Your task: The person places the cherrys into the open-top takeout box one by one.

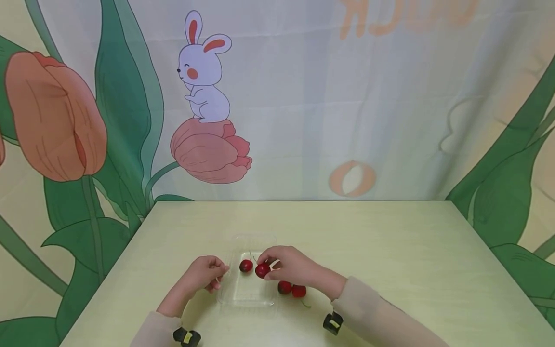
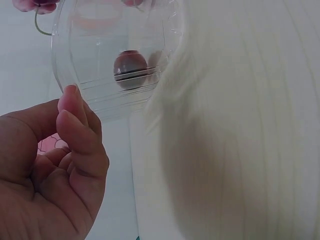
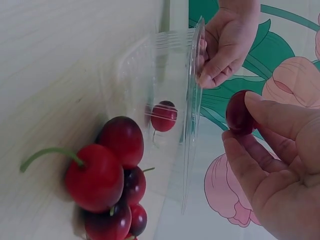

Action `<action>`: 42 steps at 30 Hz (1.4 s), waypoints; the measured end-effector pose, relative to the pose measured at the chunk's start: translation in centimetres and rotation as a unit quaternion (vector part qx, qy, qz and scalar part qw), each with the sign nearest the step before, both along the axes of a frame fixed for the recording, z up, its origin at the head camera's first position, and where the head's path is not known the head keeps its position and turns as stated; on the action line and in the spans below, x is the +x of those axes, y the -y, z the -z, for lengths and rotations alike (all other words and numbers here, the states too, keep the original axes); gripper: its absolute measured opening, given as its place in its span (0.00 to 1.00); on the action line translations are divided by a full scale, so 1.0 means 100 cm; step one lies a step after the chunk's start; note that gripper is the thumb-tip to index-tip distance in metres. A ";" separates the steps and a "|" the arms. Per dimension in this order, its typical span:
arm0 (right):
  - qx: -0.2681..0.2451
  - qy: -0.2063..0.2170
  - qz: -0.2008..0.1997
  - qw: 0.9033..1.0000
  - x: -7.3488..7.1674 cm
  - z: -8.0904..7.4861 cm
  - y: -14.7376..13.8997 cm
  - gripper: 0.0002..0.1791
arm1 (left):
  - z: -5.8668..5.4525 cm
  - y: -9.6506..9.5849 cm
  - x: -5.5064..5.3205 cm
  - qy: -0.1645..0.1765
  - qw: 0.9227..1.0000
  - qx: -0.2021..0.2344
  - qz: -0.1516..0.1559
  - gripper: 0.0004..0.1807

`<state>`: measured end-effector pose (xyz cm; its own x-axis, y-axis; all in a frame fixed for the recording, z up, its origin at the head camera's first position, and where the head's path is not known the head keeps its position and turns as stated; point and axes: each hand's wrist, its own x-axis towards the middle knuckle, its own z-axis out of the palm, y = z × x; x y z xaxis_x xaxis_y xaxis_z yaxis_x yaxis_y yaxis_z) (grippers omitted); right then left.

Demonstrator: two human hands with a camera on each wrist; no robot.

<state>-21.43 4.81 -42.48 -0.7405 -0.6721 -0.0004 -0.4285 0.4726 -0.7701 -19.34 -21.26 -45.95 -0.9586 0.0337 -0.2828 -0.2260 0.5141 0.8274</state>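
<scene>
A clear plastic container [image 1: 249, 295] stands on the table, with one dark red cherry [image 1: 245, 265] lying inside. My left hand [image 1: 203, 276] pinches the container's left rim between thumb and fingers, as the right wrist view also shows. Over the container's right part, my right hand [image 1: 290, 264] holds a second cherry [image 1: 262, 270] between thumb and fingertips. In the right wrist view that held cherry [image 3: 240, 112] is raised above the rim. Just outside the container's right side, several more cherries [image 3: 95, 177] are bunched on the table, one with a green stem.
The pale yellow table [image 1: 390, 250] extends to the right and behind the container. A curtain [image 1: 295, 96] printed with tulips and a rabbit hangs beyond its back edge. Black wrist cameras [image 1: 333, 323] sit on both wrists.
</scene>
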 end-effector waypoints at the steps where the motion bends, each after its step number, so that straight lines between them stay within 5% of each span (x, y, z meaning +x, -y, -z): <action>1: 0.001 0.004 0.000 1.000 0.000 0.000 0.002 0.14 | 0.000 0.000 0.000 0.000 1.000 0.002 0.001 0.09; 42: 0.061 0.025 -0.034 0.997 -0.003 0.024 0.043 0.15 | 0.000 0.001 0.001 -0.015 1.000 0.001 0.013 0.10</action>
